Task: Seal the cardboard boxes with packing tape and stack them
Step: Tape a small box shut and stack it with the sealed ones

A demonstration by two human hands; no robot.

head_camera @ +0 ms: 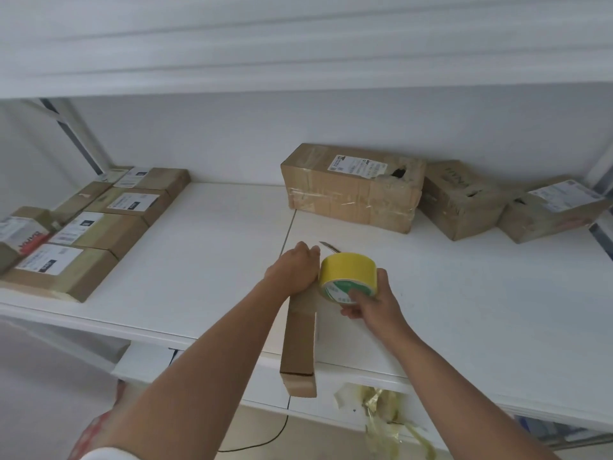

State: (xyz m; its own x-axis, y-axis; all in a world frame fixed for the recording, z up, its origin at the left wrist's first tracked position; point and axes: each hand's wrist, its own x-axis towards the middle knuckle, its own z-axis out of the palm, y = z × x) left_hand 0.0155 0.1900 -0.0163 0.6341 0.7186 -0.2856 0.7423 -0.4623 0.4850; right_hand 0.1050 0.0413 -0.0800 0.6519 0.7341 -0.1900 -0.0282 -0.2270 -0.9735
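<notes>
Your single head camera looks forward and steeply down from close above the white surface, both forearms reaching in from the bottom edge.

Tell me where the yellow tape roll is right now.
In the head view, just right of centre, the yellow tape roll is held by the right hand against the far end of the narrow box, beside the left hand.

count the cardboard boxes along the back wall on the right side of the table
3. A large box with a label and a torn hole, a tilted middle box, and a labelled box furthest right. More may lie out of frame.
</notes>
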